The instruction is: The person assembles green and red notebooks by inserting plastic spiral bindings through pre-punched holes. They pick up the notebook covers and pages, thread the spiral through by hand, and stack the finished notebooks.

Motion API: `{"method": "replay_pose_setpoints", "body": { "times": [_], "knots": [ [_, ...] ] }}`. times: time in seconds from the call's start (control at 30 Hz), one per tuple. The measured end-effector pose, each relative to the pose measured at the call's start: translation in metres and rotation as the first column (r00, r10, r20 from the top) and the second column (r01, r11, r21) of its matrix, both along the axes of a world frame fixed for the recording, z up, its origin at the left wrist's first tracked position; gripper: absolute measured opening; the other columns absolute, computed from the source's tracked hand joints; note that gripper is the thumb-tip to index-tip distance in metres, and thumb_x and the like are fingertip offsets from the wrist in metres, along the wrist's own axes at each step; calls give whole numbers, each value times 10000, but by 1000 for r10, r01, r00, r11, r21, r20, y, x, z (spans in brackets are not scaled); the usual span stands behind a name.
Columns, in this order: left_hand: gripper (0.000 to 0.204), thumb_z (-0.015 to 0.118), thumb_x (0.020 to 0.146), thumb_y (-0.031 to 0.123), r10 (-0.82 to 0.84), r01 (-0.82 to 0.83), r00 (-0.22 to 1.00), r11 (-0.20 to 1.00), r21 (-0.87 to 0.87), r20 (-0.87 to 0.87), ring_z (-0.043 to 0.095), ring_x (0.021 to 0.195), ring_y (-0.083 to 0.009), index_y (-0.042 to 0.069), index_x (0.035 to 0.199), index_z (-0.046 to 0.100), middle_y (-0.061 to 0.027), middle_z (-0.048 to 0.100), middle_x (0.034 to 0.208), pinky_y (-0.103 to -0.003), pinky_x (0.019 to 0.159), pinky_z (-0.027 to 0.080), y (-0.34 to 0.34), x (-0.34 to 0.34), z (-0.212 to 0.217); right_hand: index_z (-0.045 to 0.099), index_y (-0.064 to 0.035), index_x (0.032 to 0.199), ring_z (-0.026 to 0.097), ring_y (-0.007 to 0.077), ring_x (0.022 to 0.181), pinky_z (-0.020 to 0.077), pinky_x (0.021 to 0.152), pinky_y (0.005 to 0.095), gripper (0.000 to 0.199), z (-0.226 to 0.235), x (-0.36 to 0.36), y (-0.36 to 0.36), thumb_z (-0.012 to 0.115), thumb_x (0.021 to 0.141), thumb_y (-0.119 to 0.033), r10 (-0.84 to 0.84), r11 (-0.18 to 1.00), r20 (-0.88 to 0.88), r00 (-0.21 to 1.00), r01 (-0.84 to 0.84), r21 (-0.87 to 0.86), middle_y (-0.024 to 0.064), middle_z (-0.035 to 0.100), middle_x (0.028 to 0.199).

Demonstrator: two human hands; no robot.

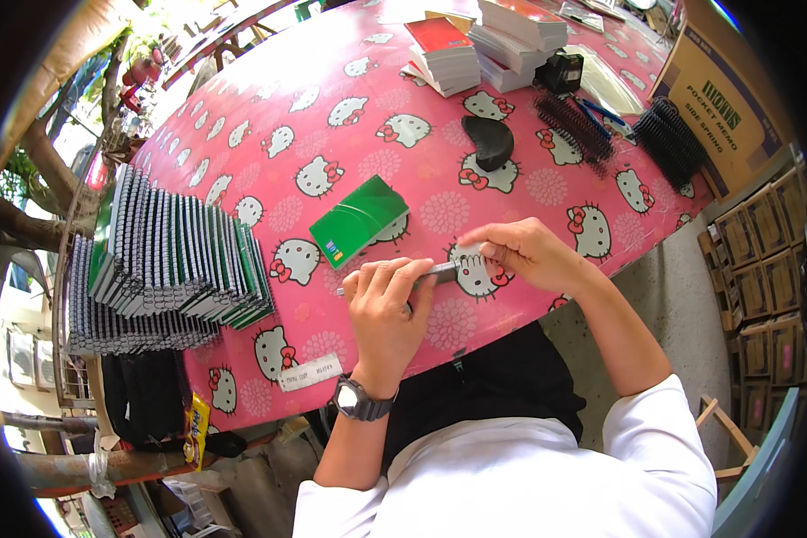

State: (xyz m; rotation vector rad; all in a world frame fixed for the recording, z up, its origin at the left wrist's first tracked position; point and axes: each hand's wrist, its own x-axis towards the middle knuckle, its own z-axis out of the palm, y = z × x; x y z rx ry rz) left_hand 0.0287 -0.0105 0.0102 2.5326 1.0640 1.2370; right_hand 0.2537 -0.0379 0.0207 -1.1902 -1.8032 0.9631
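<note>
My left hand (387,309) is closed around a grey metal cylindrical tool (441,272) near the front edge of the table. A thin rod shows past its left side. At the tool's right end sits a wire coil (472,263). My right hand (531,253) hovers by the coil with its fingers bent together, the index fingertip slightly blurred. What lies between those fingers is hidden. Just beyond my left hand lies a green notebook (360,220), flat and set at an angle.
Spiral-bound notebooks (179,251) are stacked at the left. Farther back are piles of paper pads (516,40), a curved black object (488,143), black binding coils (574,130), blue-handled pliers (605,117) and a cardboard box (722,99). A white label strip (310,372) lies near the edge.
</note>
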Motion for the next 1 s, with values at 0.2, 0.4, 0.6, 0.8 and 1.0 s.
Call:
{"method": "replay_pose_setpoints", "body": {
  "times": [0.2, 0.4, 0.6, 0.8, 1.0],
  "knots": [
    [230, 694, 806, 219, -61, 51, 984, 997, -65, -170, 568, 953, -212, 115, 1007, 651, -23, 629, 976, -367, 831, 359, 0, 9, 2, 600, -55, 1196, 566, 84, 671, 478, 607, 252, 328, 8, -6, 3, 652, 885, -147, 22, 985, 17, 1000, -19, -169, 39, 620, 813],
    [147, 654, 839, 211, -96, 96, 984, 995, -11, -151, 579, 920, -196, 121, 954, 639, -24, 641, 997, -377, 818, 344, -2, 11, 14, 558, -80, 1243, 505, 330, 1174, 409, 983, 417, 506, -17, 66, 100, 688, 829, -341, -387, 874, 354, 852, 216, 434, 211, 501, 1298],
    [158, 648, 847, 235, -79, 82, 986, 997, 13, -148, 604, 866, -166, 140, 972, 631, 9, 667, 942, -369, 820, 343, 3, 2, 3, 402, -199, 1410, 220, 431, 1376, 235, 1126, 474, 932, -21, 74, 140, 784, 630, -536, -178, 970, 696, 696, 245, 3, 208, 244, 1514],
    [179, 685, 816, 271, -127, 124, 968, 992, -25, -215, 604, 865, -165, 160, 949, 641, 27, 668, 925, -401, 875, 318, 5, 6, 1, 590, -130, 1256, 408, 371, 1252, 365, 1045, 432, 745, -37, 82, 128, 821, 611, -422, -357, 933, 605, 712, 308, 188, 197, 447, 1347],
    [236, 784, 699, 334, 30, -27, 993, 999, 24, -117, 587, 819, -167, 173, 817, 658, 50, 652, 805, -462, 965, 240, 5, -26, -16, 690, -50, 1082, 599, 255, 1031, 454, 908, 378, 562, -18, 48, 58, 740, 751, -502, -95, 961, -181, 979, 42, -275, 157, 653, 1063]
  ]
}}
